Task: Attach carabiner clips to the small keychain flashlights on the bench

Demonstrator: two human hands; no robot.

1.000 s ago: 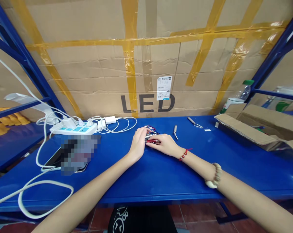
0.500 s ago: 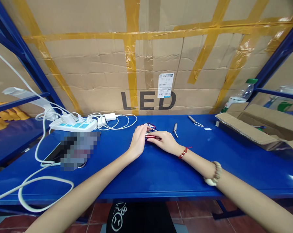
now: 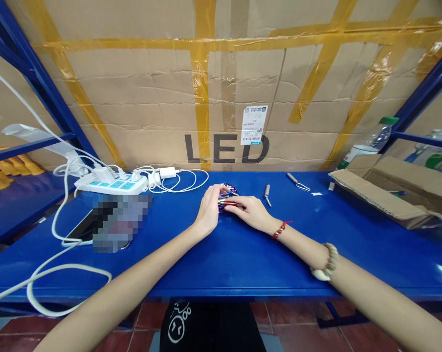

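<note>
Shiny metallic pens (image 3: 230,203), red, blue and purple, lie in a small pile between my hands on the blue table. My left hand (image 3: 208,209) stands on edge against the pile's left end. Its fingers are stretched out together, with the tips bending over the pens. From the right, my right hand (image 3: 253,212) reaches over the pile with its fingers closed around pens, its thumb along a red one. My palms and fingers hide much of the pile. Right of the pile lies a small grey-handled tool (image 3: 267,194); a similar one with a wire loop (image 3: 298,183) lies further back.
At the left are a white power strip (image 3: 114,186) with tangled cables and a blurred-out dark flat item (image 3: 85,222). An opened cardboard box (image 3: 378,208) sits at the right, a green-capped bottle (image 3: 380,137) behind it. A large taped carton (image 3: 162,102) walls off the back.
My view has shifted slightly. My left fingertips bend a little further over the pens, and more of the red pen shows between my hands.
</note>
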